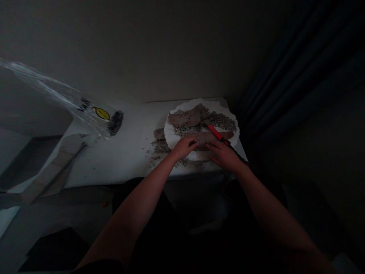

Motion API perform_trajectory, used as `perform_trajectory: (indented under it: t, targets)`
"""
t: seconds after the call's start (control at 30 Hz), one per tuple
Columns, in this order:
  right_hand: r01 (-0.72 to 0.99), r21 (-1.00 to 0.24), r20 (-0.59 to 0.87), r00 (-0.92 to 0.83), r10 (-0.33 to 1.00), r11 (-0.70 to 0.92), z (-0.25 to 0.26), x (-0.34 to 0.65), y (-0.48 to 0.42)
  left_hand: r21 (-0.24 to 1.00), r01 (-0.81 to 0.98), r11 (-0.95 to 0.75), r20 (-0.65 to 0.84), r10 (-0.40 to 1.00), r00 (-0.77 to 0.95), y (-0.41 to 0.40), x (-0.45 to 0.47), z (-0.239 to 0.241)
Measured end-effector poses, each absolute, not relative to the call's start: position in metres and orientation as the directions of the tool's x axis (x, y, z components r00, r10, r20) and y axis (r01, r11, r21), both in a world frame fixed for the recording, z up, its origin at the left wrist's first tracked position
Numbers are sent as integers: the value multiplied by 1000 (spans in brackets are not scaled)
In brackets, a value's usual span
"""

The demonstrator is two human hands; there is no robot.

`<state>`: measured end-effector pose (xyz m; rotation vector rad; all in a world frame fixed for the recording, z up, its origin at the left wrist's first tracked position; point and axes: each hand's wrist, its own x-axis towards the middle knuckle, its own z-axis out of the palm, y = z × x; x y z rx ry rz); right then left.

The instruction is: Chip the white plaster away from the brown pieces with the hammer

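Observation:
A white round slab [228,114] lies on a white table [125,152], covered with brownish mesh-backed tile sheets [186,118] and grey rubble [224,121]. My left hand [184,146] is curled on the left end of a strip of tile sheet [203,137] at the slab's near edge. My right hand [225,154] rests beside it and holds a red-and-black tool [218,135] that points up-left across the slab. The scene is very dark.
A clear plastic bag with a yellow label [97,114] lies at the table's left. A long pale strip of tile sheet [54,167] hangs over the left corner. Loose crumbs [156,150] lie left of the slab. A dark curtain [299,76] hangs on the right.

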<state>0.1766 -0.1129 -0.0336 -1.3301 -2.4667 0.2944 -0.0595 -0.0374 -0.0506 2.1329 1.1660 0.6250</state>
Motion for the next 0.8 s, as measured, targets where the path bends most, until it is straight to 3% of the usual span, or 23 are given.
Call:
perform_trajectory:
  t: [0.8]
  targets:
    - [800, -303, 65, -524, 849, 517, -37, 166, -105, 702, 600, -383, 117, 894, 433, -45, -60, -55]
